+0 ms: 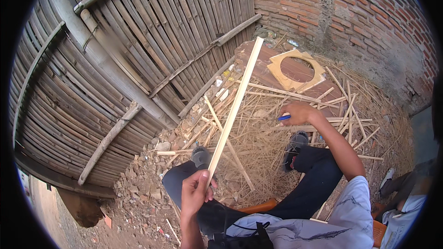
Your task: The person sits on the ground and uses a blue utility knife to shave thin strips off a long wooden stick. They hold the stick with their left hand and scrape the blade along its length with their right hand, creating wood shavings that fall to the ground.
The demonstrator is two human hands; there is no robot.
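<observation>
My left hand (195, 189) is closed around the lower end of a long, pale bamboo strip (237, 106). The strip slants up and away, its far end above the brown board. Out to the right, over the shavings, my right hand (299, 112) is closed on a small blue object (284, 117). Only a short length of it sticks out of the fingers, so its kind cannot be made out. The two hands are well apart, and the blue object does not touch the strip. Several cut strips (350, 120) lie crossed to the right of my right hand.
Thin shavings (258, 152) cover the ground between my feet. A cardboard piece with a round hole (318, 71) lies on a brown board (249, 57). A bamboo fence (152, 32) stands left, a brick wall (300, 4) behind. Another person (408, 189) sits at the right edge.
</observation>
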